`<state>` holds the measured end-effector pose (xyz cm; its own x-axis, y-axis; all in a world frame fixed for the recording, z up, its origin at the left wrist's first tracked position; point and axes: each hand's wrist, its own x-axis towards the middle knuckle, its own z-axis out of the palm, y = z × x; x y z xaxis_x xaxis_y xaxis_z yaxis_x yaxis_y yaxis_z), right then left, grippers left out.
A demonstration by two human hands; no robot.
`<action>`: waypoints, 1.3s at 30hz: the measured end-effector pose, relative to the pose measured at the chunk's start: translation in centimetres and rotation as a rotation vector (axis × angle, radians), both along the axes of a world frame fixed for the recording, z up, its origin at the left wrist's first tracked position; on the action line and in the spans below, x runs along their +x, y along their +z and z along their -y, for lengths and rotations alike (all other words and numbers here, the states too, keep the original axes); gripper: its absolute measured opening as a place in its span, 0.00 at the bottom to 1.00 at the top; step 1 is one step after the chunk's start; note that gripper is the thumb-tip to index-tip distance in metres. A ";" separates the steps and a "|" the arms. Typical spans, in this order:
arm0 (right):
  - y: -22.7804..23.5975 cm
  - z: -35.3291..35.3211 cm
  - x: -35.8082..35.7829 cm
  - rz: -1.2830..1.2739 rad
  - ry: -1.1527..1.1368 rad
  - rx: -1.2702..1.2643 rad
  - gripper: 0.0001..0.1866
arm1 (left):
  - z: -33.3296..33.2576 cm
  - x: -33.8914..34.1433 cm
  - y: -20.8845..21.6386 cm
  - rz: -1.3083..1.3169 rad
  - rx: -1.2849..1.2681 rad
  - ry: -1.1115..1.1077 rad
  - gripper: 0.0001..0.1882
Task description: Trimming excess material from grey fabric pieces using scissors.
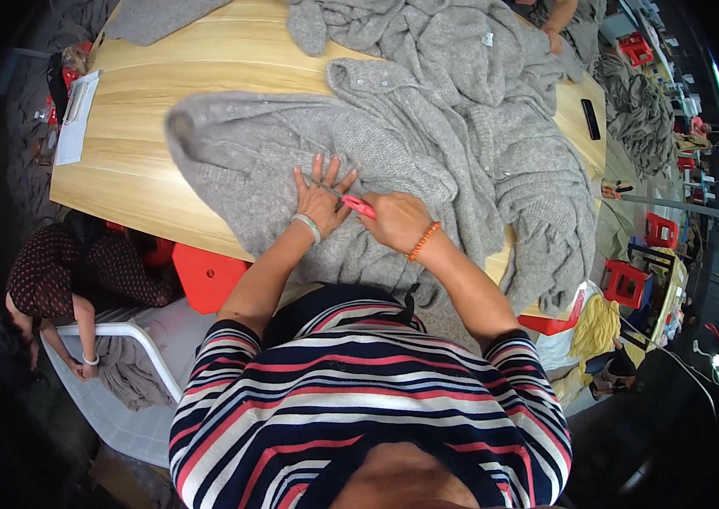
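A grey knitted garment (241, 144) lies spread over the near part of the table in front of me. My left hand (320, 206) rests flat on it with the fingers spread. My right hand (398, 220) is closed around a red-handled tool (359, 206) with a thin metal shaft. The shaft points left and reaches the fingers of my left hand. Its exact kind is too small to make out, and my right palm hides part of the handle.
More grey knitwear (512, 110) is heaped on the wooden table (130, 102) at the right and far side. A clipboard (78, 114) lies at the left edge, a black phone-like object (590, 120) at the right. Another person (71, 280) bends over a white tub (156, 339).
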<state>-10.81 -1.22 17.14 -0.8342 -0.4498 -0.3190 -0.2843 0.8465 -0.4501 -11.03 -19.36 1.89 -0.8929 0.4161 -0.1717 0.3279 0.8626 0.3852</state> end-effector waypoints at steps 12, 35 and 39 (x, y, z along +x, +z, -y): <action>1.9 -7.7 -1.0 -0.074 -0.316 -0.248 0.18 | 10.4 -11.7 0.0 0.103 1.330 1.085 0.15; -5.7 -5.2 -10.6 -0.116 -0.350 -0.007 0.22 | 23.5 -25.0 -1.4 -0.259 0.291 0.660 0.15; 3.8 -8.9 -7.7 -0.391 -0.399 -0.114 0.26 | 22.3 -20.2 6.9 -0.365 0.905 0.758 0.13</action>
